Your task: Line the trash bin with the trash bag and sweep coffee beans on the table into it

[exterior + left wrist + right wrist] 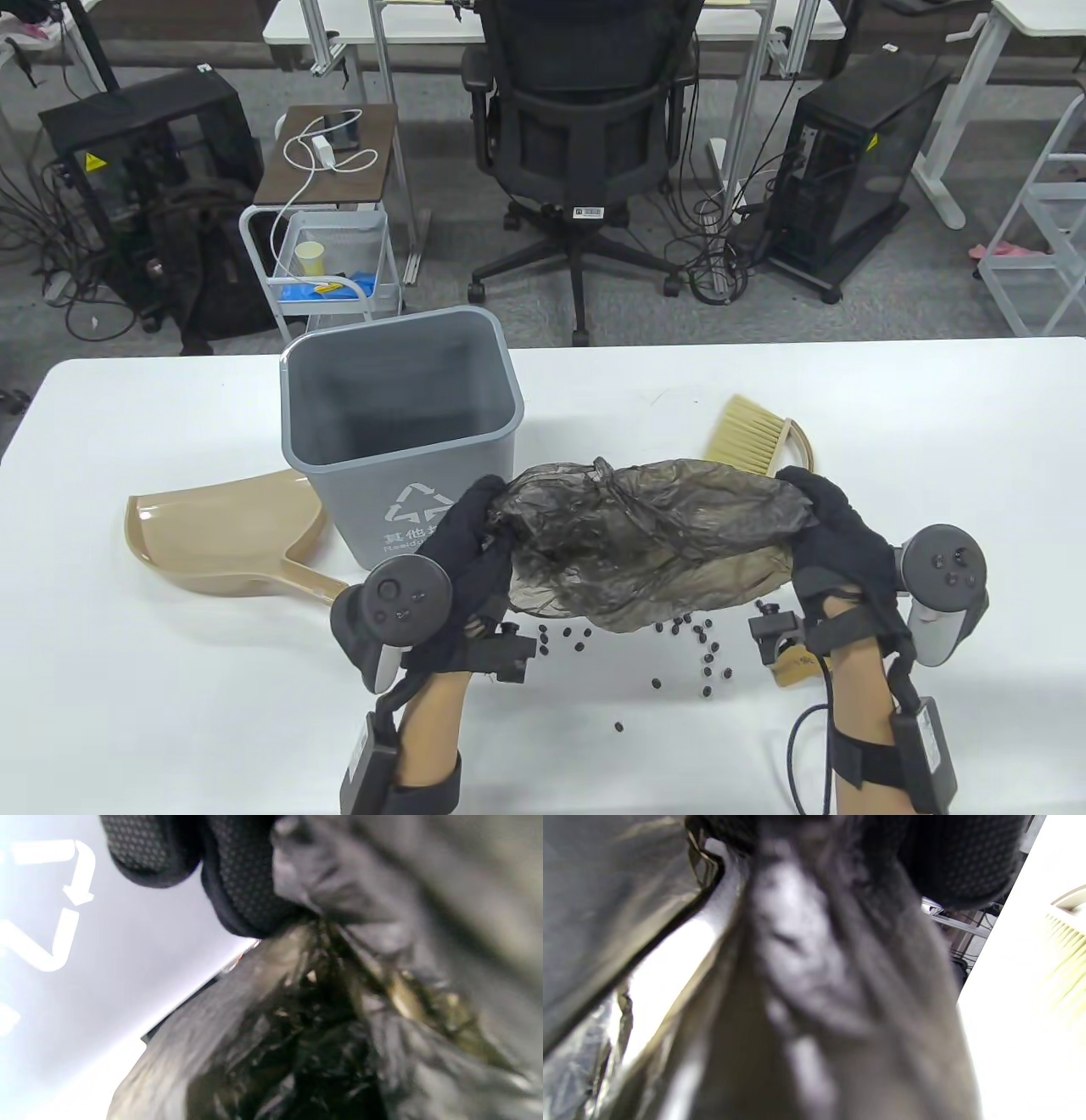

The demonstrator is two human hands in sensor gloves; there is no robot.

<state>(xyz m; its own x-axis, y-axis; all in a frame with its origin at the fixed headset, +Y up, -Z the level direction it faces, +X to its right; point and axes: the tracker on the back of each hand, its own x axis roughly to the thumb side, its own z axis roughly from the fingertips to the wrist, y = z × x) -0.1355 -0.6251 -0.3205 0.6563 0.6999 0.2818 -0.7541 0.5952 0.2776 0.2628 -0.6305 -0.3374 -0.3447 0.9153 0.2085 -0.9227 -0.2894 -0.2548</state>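
A dark translucent trash bag [645, 543] hangs stretched between my two hands above the table. My left hand [471, 535] grips its left end, and my right hand [819, 522] grips its right end. The grey trash bin [403, 433] stands upright and unlined just behind my left hand. Several coffee beans [679, 654] lie scattered on the white table below the bag. In the left wrist view my gloved fingers [250, 878] pinch the crumpled bag [322, 1035] beside the bin wall [106, 955]. The right wrist view shows the bag [797, 993] close up and blurred.
A tan dustpan [225, 539] lies left of the bin. A brush with pale bristles [755, 433] lies behind the bag's right end, also seen at the right edge as the brush [1069, 955]. An office chair [585, 144] and a small cart [327, 255] stand beyond the table.
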